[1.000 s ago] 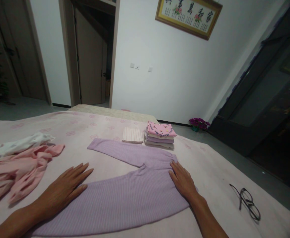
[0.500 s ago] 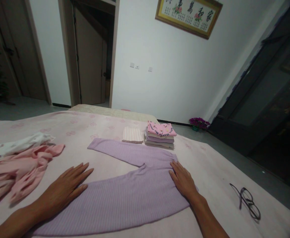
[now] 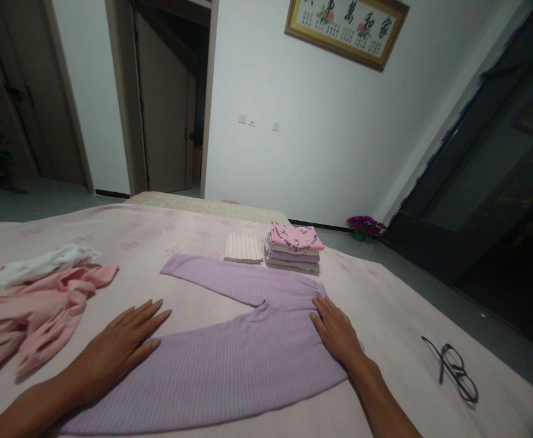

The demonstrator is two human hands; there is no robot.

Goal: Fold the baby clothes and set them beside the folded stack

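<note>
Left hand open and flat, grasping nothing, across the near leg of the lilac trousers; right hand, likewise unclenched, at the waistband. Trousers lie spread on the bed. Step, judged: smoothing; next move likely needs fingers under an edge. Folded striped cloth and clothes stack crowd the far leg; crumpled pink garment left, glasses right, both apart.
</note>
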